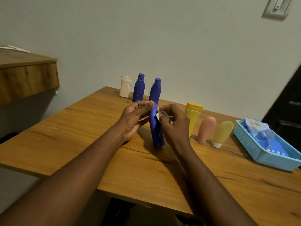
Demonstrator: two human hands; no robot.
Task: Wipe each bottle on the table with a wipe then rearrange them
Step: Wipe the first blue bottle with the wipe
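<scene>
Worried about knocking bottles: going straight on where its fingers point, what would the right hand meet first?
Likely the near blue bottle; the right hand presses its wipe on it.

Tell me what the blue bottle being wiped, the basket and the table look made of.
Blue bottle: probably plastic, matte, even colour without glare. Basket: light-blue plastic, moulded lattice wall. Table: wood or wood-look laminate, grain and knots visible, low sheen.

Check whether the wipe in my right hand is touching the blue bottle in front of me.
Touching. The head view shows the white wipe, pinched in the right hand, pressed against the side of the near blue bottle, no gap.
</scene>
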